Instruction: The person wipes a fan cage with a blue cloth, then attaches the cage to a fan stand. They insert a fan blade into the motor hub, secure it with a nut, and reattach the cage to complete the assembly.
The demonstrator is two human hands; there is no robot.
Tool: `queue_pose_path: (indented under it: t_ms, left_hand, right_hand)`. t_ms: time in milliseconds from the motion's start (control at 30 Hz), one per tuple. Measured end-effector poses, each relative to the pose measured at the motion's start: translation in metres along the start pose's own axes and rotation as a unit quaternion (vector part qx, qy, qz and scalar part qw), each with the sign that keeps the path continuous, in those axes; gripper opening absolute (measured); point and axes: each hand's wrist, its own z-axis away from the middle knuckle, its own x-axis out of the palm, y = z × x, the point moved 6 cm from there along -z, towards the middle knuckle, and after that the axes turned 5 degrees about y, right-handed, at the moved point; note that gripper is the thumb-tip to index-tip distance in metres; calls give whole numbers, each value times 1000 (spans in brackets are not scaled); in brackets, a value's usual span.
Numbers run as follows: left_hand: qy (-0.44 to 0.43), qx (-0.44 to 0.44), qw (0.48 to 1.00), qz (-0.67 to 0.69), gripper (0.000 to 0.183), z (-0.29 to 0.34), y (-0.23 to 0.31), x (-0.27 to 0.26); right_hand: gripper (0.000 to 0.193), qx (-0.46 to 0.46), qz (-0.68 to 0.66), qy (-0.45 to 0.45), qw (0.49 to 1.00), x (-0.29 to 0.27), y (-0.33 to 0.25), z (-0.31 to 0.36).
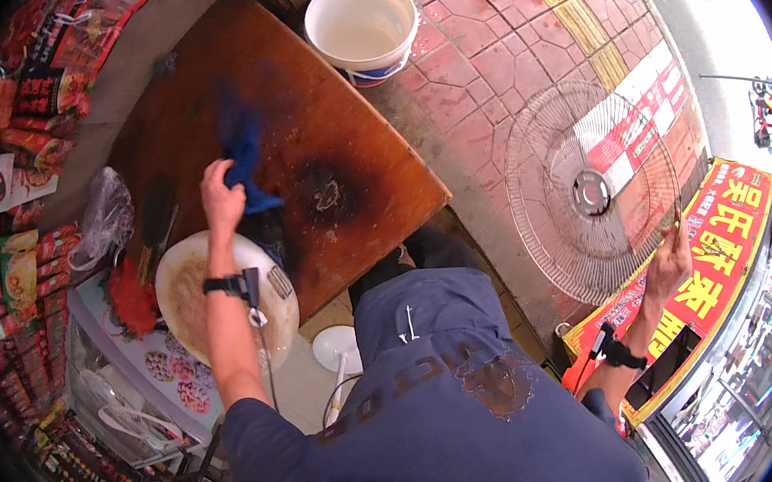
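Note:
My left hand (222, 197) is closed on a blue cloth (247, 147), which is partly smeared by motion over a brown wooden table (358, 141) with dark burnt-looking patches. Out to the right, my right hand (668, 270) grips the rim of a round wire fan grille (591, 191), holding it up above the paving. The grille has a round hub in its middle. Below my left forearm lies a round, worn chopping board (185, 293).
A white bucket (361, 25) with cloudy water stands past the table's far edge. A knife (160, 227), a clear plastic bag (107, 217) and a red mesh-like item (131, 298) lie at the left. Packets (16, 263) line the left side; a red sign (721, 246) stands right.

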Motion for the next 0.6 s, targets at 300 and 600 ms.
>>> queue_pose_path:
  t_ms: [300,600]
  left_hand:
    - [-64,-2,991,-113,34,174,121,114]
    - [-94,-11,908,408,44,124,283,193]
  right_hand:
    - [33,19,-80,17,997,-12,-8,4]
    - [35,-28,106,55,992,-115,-17,11]
